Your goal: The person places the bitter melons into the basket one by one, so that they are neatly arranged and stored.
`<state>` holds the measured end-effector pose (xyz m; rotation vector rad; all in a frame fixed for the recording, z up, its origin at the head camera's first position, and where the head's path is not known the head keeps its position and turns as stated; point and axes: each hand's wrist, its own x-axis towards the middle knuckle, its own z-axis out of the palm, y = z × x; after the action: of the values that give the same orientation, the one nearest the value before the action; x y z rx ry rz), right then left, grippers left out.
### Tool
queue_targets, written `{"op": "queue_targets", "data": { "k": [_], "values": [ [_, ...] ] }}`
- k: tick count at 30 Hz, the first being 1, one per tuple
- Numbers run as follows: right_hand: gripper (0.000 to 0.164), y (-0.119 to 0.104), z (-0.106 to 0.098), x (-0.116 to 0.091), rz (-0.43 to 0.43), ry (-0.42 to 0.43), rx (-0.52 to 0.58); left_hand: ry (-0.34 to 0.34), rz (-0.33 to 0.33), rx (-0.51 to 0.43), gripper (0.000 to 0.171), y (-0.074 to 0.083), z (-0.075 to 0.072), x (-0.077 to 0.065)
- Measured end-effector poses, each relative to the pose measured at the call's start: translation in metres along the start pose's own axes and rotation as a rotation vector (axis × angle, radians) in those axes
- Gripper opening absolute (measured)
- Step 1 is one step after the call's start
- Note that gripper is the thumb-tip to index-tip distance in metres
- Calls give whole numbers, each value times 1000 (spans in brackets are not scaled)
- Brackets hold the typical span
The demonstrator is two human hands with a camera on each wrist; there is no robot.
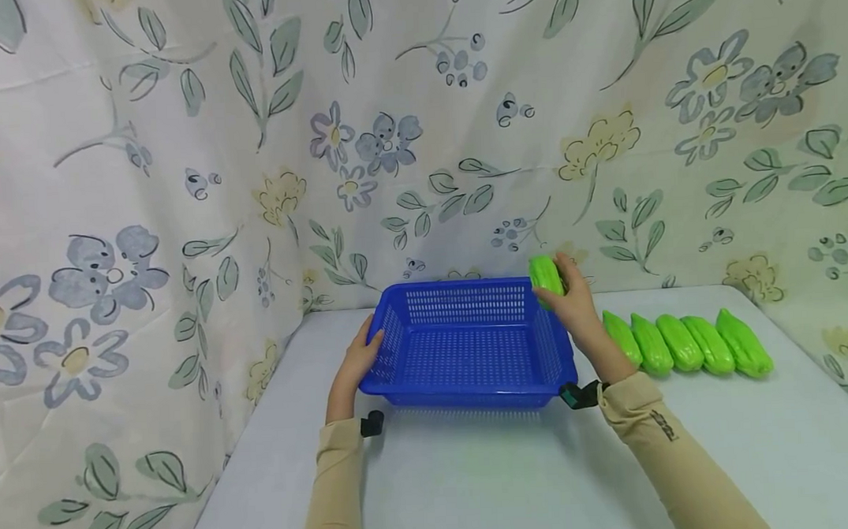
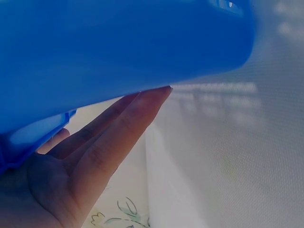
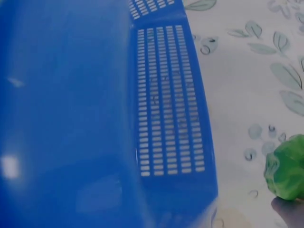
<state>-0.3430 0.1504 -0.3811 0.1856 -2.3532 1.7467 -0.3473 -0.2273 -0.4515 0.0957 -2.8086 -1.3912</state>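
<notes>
A blue plastic basket with slotted walls stands on the white table, its mesh floor visible. The left hand holds the basket's left side. In the left wrist view, the fingers lie against the basket's outside below the rim. Above the basket's far right corner, the right hand grips a bright green, ridged bitter melon, raised off the table. In the right wrist view, only the bumpy end of the bitter melon and a fingertip show at the right edge, apart from the basket's slotted wall.
Several more green bitter melons lie in a row on the white table, right of the basket. A floral curtain hangs behind the table and along its left side. Dark wrist-worn cameras sit near the basket's front corners.
</notes>
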Motion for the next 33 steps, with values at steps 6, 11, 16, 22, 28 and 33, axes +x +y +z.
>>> {"op": "queue_targets", "data": {
  "k": [6, 11, 16, 22, 28, 33],
  "values": [
    [80, -4, 12, 5, 7, -42, 19, 0, -2, -3, 61, 1, 1, -1],
    [81, -9, 20, 9, 2, -62, 29, 7, -4, 1, 61, 1, 1, -1],
    [81, -13, 28, 13, -19, -69, 52, 11, -8, 10, 61, 1, 0, -2],
    [81, -18, 37, 14, -21, -81, 68, 13, 2, 6, 61, 2, 0, -2],
    [81, -21, 47, 18, -18, -97, 75, 7, -6, -2, 61, 1, 0, -1],
    [79, -24, 56, 19, -11, -106, 80, 5, -15, -8, 61, 2, 1, -2]
  ]
}}
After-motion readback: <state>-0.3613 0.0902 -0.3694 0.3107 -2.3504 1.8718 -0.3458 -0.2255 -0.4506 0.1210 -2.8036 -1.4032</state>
